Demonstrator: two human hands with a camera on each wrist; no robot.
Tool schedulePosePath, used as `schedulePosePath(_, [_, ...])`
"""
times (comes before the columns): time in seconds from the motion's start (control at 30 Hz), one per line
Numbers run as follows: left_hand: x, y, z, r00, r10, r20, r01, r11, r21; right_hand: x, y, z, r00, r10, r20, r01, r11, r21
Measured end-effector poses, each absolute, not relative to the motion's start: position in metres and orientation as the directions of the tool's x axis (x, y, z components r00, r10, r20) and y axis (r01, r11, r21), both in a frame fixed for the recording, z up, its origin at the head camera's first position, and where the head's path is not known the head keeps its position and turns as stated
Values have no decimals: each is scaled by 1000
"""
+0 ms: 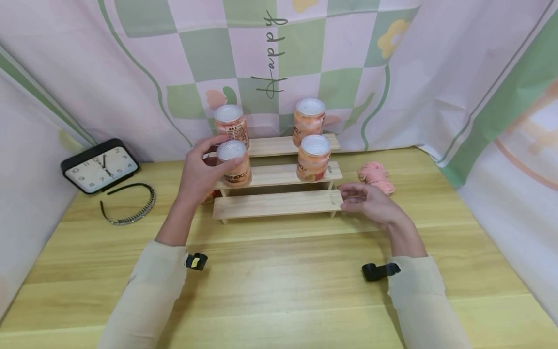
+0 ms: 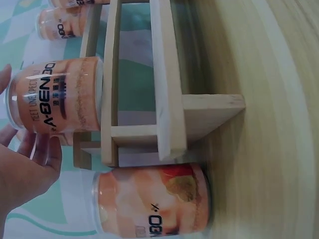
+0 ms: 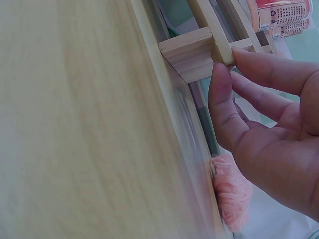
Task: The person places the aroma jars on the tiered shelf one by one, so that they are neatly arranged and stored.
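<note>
Matt wood shelf [image 1: 274,206], glossy cans [image 1: 313,162], creased cloth curtain [image 1: 209,53]
The shelf looks smooth, its grain dull. The cans have a slick printed wrap [image 2: 40,97] under silvery, metal-looking lids [image 1: 316,145]. The counter [image 1: 279,291] is smooth wood grain with a soft sheen. The yarn [image 1: 376,177] is fluffy and matt; the clock [image 1: 101,167] has a plastic-looking frame [image 1: 91,155] round a smooth pale face [image 1: 93,172]. The headband [image 1: 148,207] is dark, with a sparkly, rough edge. The sleeves [image 1: 152,276] are matt cloth, the wrist cameras [image 1: 371,272] hard black plastic by their look.
</note>
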State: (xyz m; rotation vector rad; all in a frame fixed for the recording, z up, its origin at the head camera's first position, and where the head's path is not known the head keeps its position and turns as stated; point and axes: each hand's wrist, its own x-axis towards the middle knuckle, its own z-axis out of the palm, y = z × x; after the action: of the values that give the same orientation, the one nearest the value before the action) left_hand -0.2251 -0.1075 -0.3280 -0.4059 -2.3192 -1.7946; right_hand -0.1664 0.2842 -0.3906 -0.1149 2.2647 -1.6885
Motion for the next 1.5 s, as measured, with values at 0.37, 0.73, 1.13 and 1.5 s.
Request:
schedulePosePath(0.37, [-224,-131,-337,-957,73,280,288,171,942,-166,287,-392,-949,-247,-197,117,306,-945])
schedulePosePath(0.73, [-229,-156,-342,-962,-16,273,266,165,950,-165,286,-389,-950,-230,-211,136,303,-943])
schedulePosePath(1.13, [-244,-175,-350,-969,-112,221,184,267,946,-166,283,-392,-954,-215,-208,131,324,-937])
schedulePosePath(1.5, [-256,-179,-355,-987,-105,122,74,381,922,-165,284,-394,-954,-214,-212,137,317,-938])
